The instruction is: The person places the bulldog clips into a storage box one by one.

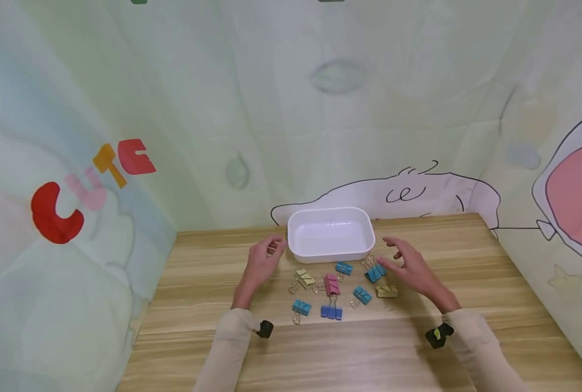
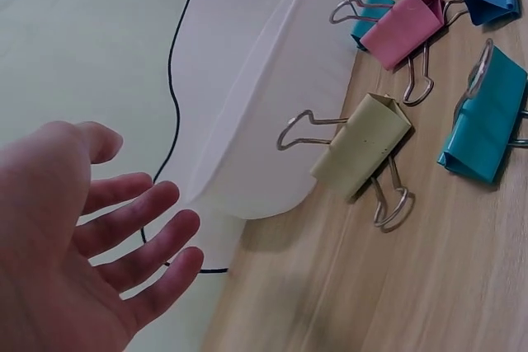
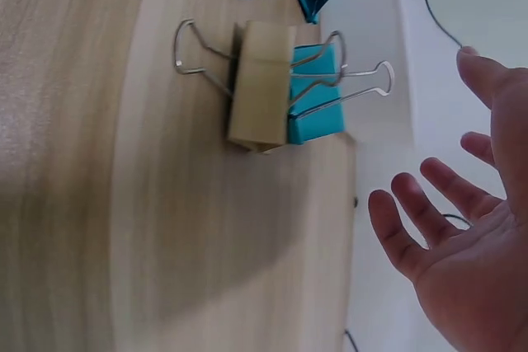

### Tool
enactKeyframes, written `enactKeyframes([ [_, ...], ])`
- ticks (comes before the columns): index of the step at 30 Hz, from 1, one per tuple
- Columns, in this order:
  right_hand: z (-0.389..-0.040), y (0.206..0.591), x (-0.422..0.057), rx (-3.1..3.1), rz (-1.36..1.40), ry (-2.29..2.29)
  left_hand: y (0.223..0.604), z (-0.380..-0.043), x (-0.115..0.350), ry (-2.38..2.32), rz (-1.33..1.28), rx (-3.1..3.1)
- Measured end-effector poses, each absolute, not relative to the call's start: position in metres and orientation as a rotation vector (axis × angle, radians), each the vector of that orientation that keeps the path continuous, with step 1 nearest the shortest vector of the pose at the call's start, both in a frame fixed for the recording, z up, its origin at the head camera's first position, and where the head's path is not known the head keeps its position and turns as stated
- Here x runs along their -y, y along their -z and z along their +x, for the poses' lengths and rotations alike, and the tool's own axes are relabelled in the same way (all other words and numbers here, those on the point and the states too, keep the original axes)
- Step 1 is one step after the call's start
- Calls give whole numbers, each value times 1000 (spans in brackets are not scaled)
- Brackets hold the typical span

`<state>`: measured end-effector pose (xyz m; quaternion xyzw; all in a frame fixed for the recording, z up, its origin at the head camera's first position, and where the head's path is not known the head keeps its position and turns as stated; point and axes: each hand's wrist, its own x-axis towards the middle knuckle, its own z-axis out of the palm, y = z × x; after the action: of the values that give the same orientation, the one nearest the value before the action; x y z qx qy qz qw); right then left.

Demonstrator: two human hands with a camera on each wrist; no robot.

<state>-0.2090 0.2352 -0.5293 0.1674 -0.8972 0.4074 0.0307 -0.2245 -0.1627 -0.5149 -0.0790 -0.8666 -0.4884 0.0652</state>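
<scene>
Several binder clips lie loose on the wooden table in front of a white tray [image 1: 331, 257]. Among them are a pink binder clip [image 1: 332, 285], a blue one, several teal ones and two yellowish ones. My left hand [image 1: 263, 260] hovers by the tray's left side with fingers relaxed, holding nothing; a pale yellow binder clip [image 2: 361, 147] is nearest to it. At the tray's right, my right hand [image 1: 410, 268] is held with fingers spread and nothing in them. Close to it lie a teal binder clip [image 1: 375, 273] and a tan binder clip [image 3: 262, 84].
The wooden table [image 1: 197, 321] reaches back to a printed curtain [image 1: 281, 109] with cartoon drawings. Dark wrist cameras sit on both sleeves. Nothing shows inside the tray except its white bottom.
</scene>
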Motion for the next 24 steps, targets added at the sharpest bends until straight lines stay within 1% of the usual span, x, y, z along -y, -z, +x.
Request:
enactKeyframes([
  [8,-211,542,-238,2787,521,-1342,528,-233,157,1645,-138,2573],
  [15,-214,556,-240,2816,562,-1338,540,-239,147,1709,24,2559],
  [24,-216,562,-240,2883,585,-1337,544,-245,136,1874,194,2460],
])
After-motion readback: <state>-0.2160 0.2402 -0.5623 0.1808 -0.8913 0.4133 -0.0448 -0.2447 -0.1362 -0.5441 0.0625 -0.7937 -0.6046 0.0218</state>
